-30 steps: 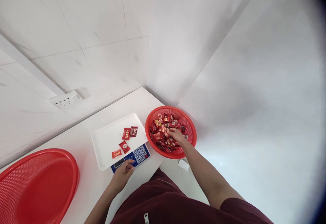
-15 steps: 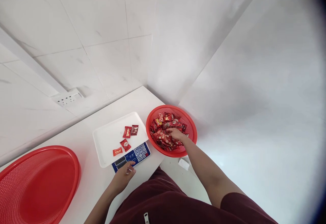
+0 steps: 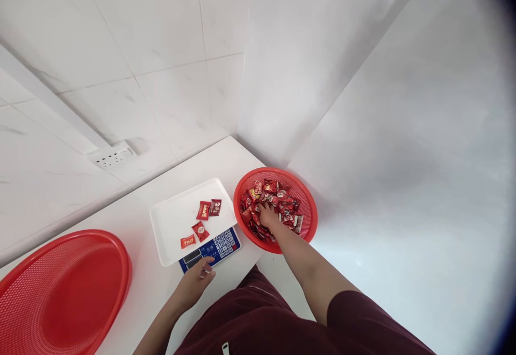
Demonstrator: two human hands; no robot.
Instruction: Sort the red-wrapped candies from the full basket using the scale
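Note:
My right hand (image 3: 268, 217) reaches down into a round red mesh basket (image 3: 311, 204) of small wrapped packets (image 3: 288, 196), mostly red. Its fingers are apart and touch the packets, their tips partly hidden among them. My left hand (image 3: 196, 281) is open at the front edge of a blue-panelled scale (image 3: 220, 248), fingertips by its keypad and display. On the scale sits a white tray (image 3: 173, 220). Several packets lie apart on its right half, among them a bright red packet (image 3: 203, 210) and a darker red packet (image 3: 215, 207).
A large red basket (image 3: 80, 290) with nothing in it stands at the left on the white table (image 3: 141, 269). Behind the table rises a tiled wall with a power socket (image 3: 112, 156). A plain white wall (image 3: 382, 183) borders the right side.
My right hand has shifted slightly left and deeper among the packets, which are disturbed; a large patterned red packet near it no longer shows. My left hand stays by the scale.

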